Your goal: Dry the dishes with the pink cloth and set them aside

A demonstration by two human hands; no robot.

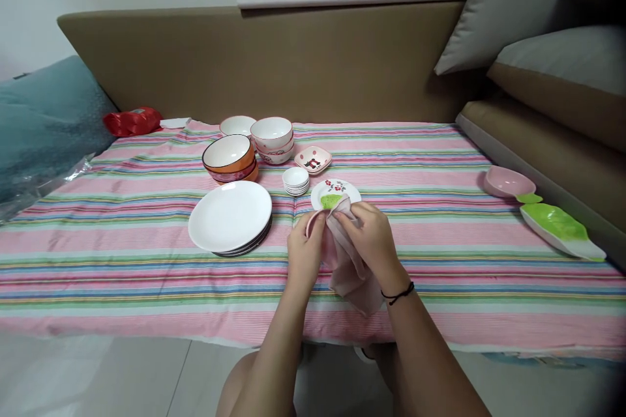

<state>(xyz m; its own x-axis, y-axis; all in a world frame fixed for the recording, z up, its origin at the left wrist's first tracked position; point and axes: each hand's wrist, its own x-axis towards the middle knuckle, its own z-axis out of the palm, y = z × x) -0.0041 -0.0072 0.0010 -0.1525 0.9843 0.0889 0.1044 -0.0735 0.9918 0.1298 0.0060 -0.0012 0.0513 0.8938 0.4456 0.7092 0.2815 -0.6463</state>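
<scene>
Hanging from the right grip (370, 234) is pink cloth (359, 288).

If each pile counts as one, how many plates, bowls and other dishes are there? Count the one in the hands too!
Plates: 2 (plate pile, flowered plate)
Bowls: 4 (orange bowl pile, tiny bowl pile, red-rimmed bowl pile, bowl behind)
Other dishes: 4 (dotted dish, pink dish, green dish, held dish)
Total: 10
</scene>
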